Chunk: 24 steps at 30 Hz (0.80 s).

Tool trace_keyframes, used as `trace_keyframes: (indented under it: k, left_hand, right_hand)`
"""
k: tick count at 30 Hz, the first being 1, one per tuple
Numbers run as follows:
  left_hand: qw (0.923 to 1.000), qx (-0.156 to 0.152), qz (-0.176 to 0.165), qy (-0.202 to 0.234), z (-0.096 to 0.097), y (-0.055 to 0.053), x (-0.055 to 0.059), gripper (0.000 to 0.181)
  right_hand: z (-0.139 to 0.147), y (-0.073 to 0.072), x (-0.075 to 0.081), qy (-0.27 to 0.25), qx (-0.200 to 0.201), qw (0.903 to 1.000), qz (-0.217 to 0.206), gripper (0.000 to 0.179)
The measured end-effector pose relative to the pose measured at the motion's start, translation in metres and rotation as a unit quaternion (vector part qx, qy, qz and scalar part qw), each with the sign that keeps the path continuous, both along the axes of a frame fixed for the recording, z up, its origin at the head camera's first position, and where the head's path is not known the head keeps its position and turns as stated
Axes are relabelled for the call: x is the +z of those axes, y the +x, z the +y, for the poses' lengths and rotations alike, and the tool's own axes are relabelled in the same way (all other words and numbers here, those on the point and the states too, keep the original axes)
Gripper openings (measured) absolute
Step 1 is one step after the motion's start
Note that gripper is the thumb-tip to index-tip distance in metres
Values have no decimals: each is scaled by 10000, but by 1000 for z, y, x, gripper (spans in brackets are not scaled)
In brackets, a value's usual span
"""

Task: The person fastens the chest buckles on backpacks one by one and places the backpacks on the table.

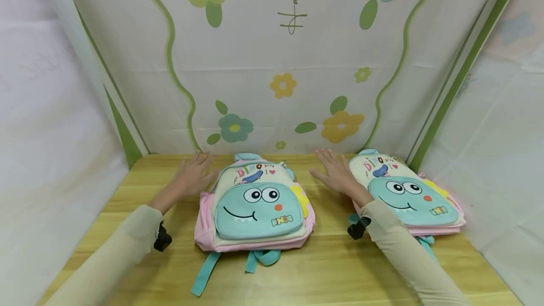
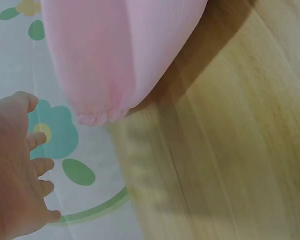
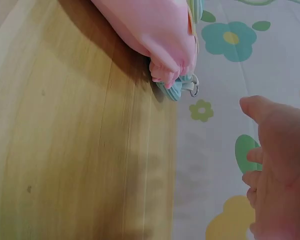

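Note:
Two small backpacks with a cartoon dinosaur face lie face up on the wooden table. The left backpack (image 1: 260, 211) is between my hands, its teal straps hanging out toward me. My left hand (image 1: 192, 176) is spread at its left upper side, fingers straight and holding nothing. To its right, my right hand (image 1: 335, 174) is held with straight fingers, apart from it, beside the right backpack (image 1: 416, 197), which my forearm partly covers. In the left wrist view, the pink side (image 2: 105, 55) of the backpack is near the left hand. The right wrist view shows a pink side pocket (image 3: 155, 40) and a metal ring.
The wooden table (image 1: 331, 268) runs back to a white cloth (image 1: 263, 51) printed with flowers. More white cloth hangs at the left (image 1: 51, 131) and right (image 1: 501, 155) sides. Each wrist wears a small black camera.

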<state>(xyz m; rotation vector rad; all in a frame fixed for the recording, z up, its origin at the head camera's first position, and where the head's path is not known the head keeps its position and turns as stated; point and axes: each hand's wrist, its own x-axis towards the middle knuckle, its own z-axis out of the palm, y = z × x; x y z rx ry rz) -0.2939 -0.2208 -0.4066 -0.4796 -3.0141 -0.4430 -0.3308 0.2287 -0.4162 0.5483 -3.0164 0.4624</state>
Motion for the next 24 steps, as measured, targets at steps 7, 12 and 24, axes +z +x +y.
trace_keyframes:
  k: [7, 12, 24]
  left_hand:
    - [9992, -273, -190, 233, 0, 10, 6, 68]
    - [9967, -560, -455, 382, 3, 20, 3, 76]
    - [9749, -841, -1857, 898, 2, 35, -4, 96]
  right_hand:
    - [-2, 6, 2, -674, 505, 9958, -364, 81]
    - [-5, 12, -1, -1079, 976, 9866, -734, 80]
    - [-10, 36, -18, -1365, 1196, 9621, -2034, 89]
